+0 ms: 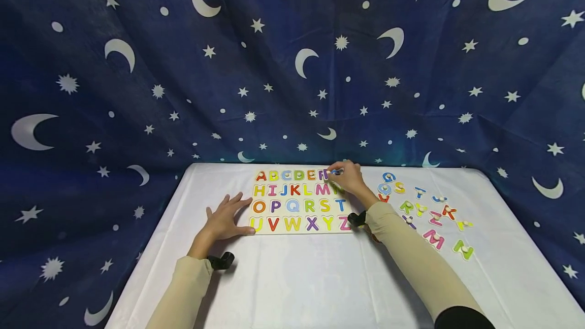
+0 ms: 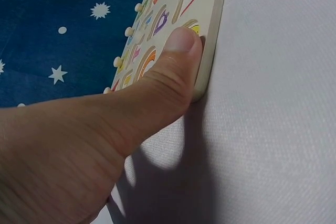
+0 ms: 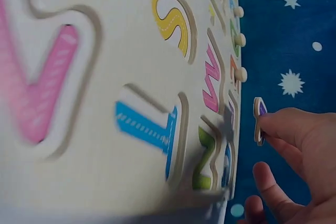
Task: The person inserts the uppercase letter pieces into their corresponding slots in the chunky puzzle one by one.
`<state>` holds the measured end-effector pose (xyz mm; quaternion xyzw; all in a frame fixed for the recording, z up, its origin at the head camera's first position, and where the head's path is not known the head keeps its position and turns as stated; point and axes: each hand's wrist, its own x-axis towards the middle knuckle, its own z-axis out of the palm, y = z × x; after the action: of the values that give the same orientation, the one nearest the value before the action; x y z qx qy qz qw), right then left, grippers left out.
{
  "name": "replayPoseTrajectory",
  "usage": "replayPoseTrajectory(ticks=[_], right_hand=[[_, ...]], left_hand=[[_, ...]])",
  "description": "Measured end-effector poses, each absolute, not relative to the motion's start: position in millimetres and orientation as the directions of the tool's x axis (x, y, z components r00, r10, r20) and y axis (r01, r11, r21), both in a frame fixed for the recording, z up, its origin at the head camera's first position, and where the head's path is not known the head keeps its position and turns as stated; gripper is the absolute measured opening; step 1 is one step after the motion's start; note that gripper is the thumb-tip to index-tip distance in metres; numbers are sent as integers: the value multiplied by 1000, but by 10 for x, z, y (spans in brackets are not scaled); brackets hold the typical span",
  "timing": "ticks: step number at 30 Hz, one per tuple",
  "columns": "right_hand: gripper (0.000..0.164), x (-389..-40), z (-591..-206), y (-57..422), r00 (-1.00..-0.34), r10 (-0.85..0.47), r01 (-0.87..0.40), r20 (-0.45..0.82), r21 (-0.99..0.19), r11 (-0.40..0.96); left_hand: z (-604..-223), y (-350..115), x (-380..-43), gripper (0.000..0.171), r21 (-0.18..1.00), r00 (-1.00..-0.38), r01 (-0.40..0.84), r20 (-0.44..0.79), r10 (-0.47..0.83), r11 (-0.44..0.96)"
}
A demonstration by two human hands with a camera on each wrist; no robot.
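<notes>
A wooden alphabet board (image 1: 297,233) lies on the table, with knobbed letters A to E seated along its top row. My left hand (image 1: 225,219) is spread at the board's left edge, its thumb (image 2: 176,59) resting on the near left corner by the U. At the top row's right end, my right hand (image 1: 349,176) pinches a small purple letter piece (image 3: 258,121) between thumb and finger. The piece is held upright above the board's far edge, overlapping the purple F place in the head view. Its knob is hidden by the fingers.
Several loose knobbed letters lie right of the board, among them a pink M (image 1: 433,239), a green N (image 1: 463,249) and a blue G (image 1: 389,177). The white-covered table (image 1: 292,283) ends at a dark blue curtain (image 1: 274,65) with moons and stars.
</notes>
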<state>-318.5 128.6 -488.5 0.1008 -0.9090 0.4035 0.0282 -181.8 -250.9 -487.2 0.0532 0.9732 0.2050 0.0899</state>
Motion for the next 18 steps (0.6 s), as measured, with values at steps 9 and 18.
replayPoseTrajectory(ticks=[9, 18], right_hand=[[16, -3274, -4931, 1137, -992, -111, -115, 51, -703, 701], [13, -3279, -4956, 1081, -994, -103, -100, 38, -699, 708]], left_hand=[[-4874, -2469, -1815, 101, 398, -979, 63, -155, 135, 915], [-4898, -2490, -1820, 102, 391, -981, 58, -150, 126, 919]])
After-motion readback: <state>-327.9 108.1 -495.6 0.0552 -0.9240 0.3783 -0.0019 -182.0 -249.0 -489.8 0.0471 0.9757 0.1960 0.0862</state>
